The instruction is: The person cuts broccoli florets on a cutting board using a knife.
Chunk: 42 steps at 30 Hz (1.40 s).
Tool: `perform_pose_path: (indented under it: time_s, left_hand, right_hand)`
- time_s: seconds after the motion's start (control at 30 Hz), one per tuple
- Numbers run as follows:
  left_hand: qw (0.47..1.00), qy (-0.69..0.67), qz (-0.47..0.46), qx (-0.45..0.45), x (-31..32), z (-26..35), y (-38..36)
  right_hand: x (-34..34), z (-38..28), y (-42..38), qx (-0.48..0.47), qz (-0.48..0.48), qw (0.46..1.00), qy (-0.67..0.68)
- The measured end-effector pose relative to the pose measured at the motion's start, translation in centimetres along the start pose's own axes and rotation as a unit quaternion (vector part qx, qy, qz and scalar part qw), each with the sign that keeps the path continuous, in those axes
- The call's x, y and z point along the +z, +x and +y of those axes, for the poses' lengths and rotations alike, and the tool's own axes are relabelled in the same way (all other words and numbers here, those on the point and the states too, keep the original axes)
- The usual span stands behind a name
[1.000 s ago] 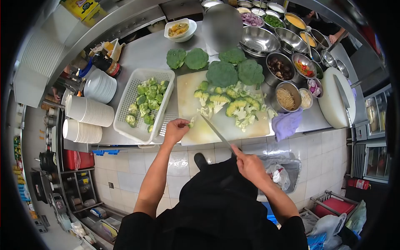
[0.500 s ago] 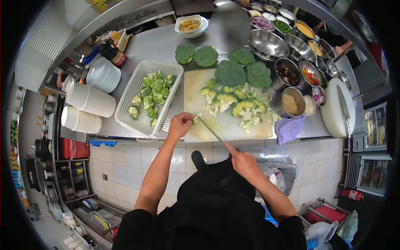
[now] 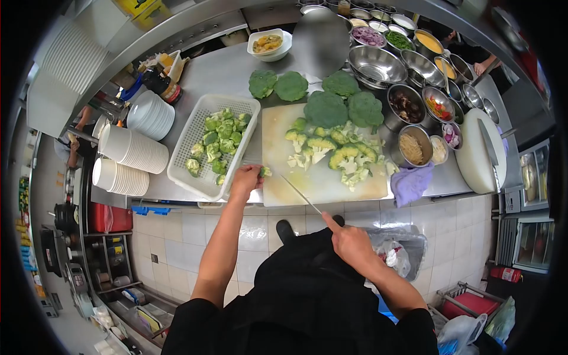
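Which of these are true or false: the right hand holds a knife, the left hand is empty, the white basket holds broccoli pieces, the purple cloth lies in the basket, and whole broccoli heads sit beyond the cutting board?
1. The right hand holds a knife. True.
2. The left hand is empty. False: it pinches a small broccoli piece.
3. The white basket holds broccoli pieces. True.
4. The purple cloth lies in the basket. False: it lies at the right end of the cutting board.
5. Whole broccoli heads sit beyond the board. True.
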<state>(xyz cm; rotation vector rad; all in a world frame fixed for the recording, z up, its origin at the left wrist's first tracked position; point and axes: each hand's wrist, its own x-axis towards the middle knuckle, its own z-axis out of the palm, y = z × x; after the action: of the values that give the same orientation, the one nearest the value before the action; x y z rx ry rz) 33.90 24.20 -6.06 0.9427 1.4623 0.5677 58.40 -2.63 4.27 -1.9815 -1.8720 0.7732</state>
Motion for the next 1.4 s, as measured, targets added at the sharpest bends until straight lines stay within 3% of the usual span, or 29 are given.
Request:
perform_pose_path:
  time_s: [0.37, 0.47, 0.53, 0.57, 0.63, 0.67, 0.77, 0.8, 0.83, 0.9, 1.0, 1.1, 1.2, 1.4]
  left_hand:
    - [0.996, -0.015, 0.064, 0.060, 2.7, -1.9, -0.5]
    - [0.997, 0.008, 0.054, 0.060, 2.2, -1.6, -0.5]
    - [0.990, 0.068, 0.046, 0.116, -0.7, 1.5, -2.9]
    - [0.955, 0.161, 0.106, 0.225, -3.4, 2.7, -3.5]
    - [0.837, 0.295, 0.210, 0.411, -7.8, 7.6, -6.3]
    - [0.663, 0.445, 0.368, 0.477, -8.8, 8.9, -6.2]
    - [0.839, 0.280, 0.179, 0.431, -2.5, 10.5, -4.4]
    - [0.898, 0.258, 0.075, 0.349, 1.0, 11.0, -3.9]
    - [0.854, 0.345, 0.032, 0.388, 3.4, 9.2, 0.0]
    - [0.817, 0.347, -0.005, 0.460, 8.1, 6.6, 3.9]
    - [0.808, 0.373, -0.036, 0.454, 9.3, 4.4, 7.3]
    - [0.854, 0.290, 0.024, 0.431, 7.1, 4.7, 4.4]
    - [0.870, 0.304, 0.026, 0.387, 4.4, 3.3, 1.1]
    - [0.885, 0.260, 0.057, 0.382, 5.5, 0.8, -1.4]
  right_hand:
    - [2.5, -0.6, 1.2, -0.011, -0.004, 0.999, -0.042]
    - [2.7, 0.3, 1.4, -0.017, -0.004, 0.999, -0.033]
    - [3.0, 1.7, 1.4, -0.012, 0.009, 0.999, 0.043]
    - [3.0, 2.3, 1.1, -0.006, 0.017, 0.997, 0.081]
    - [2.2, 2.5, 0.6, 0.016, 0.034, 0.996, 0.079]
    - [2.0, 2.5, 0.6, 0.024, 0.041, 0.996, 0.079]
    - [2.9, 1.7, 2.1, -0.009, 0.018, 0.997, 0.071]
    - [3.3, 1.5, 3.2, -0.007, 0.011, 0.997, 0.079]
    - [3.9, 1.4, 4.4, -0.006, 0.002, 0.996, 0.090]
    - [4.8, 2.2, 5.9, -0.012, 0.001, 0.993, 0.114]
    - [4.5, 4.1, 5.8, 0.003, 0.022, 0.992, 0.123]
    - [2.3, 4.5, 2.9, 0.053, 0.037, 0.996, 0.068]
    - [0.0, 2.4, 0.0, 0.076, 0.020, 0.997, 0.021]
    - [0.5, 0.2, 1.3, 0.039, 0.015, 0.999, 0.008]
